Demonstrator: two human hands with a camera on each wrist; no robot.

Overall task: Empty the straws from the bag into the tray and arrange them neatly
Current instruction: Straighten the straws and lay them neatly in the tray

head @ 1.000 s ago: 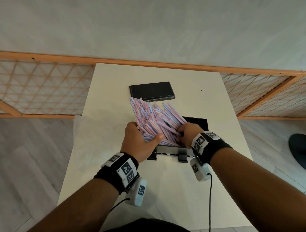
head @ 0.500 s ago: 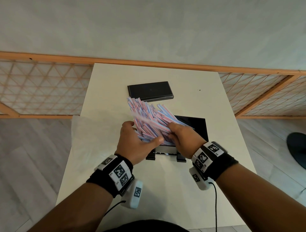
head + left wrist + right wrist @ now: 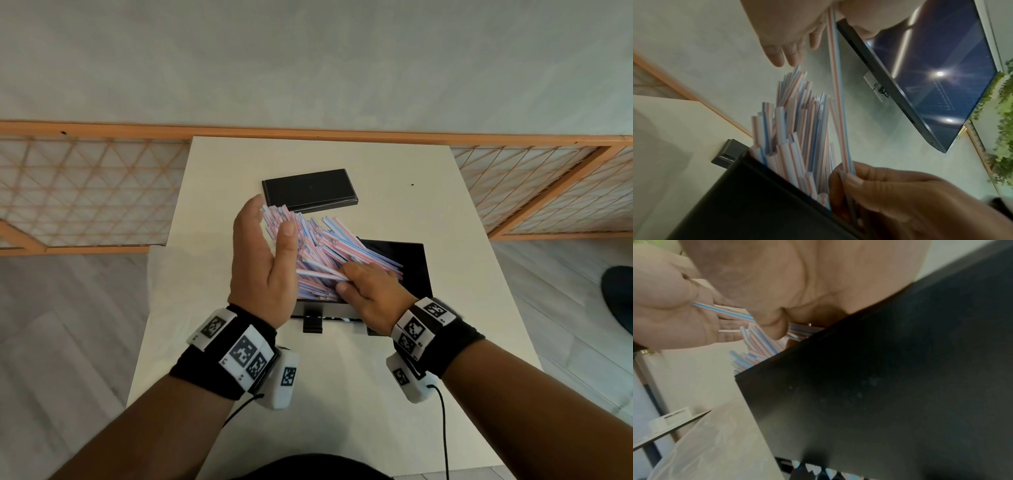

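A heap of red-, blue- and white-striped straws [image 3: 329, 246] lies fanned across the black tray [image 3: 414, 267], their far ends sticking out past its left side. My left hand [image 3: 274, 219] stands upright at the pile's left end, fingers straight, palm facing the straws. My right hand [image 3: 342, 281] pinches a single straw [image 3: 318, 273] at the pile's near edge. In the left wrist view that straw [image 3: 836, 97] runs from my right fingers [image 3: 855, 178] up toward my left palm. In the right wrist view the pinched straw [image 3: 723, 311] shows above the tray wall [image 3: 879, 386].
A flat black lid [image 3: 308, 188] lies beyond the pile. The clear plastic bag [image 3: 171, 291] is spread flat on the white table [image 3: 342, 394] to the left. A wooden lattice rail runs behind the table. A wall screen [image 3: 931, 81] shows in the left wrist view.
My left hand has let go of the bundle, opened and risen to the straws' far left end. My right hand now pinches one straw at the near edge.
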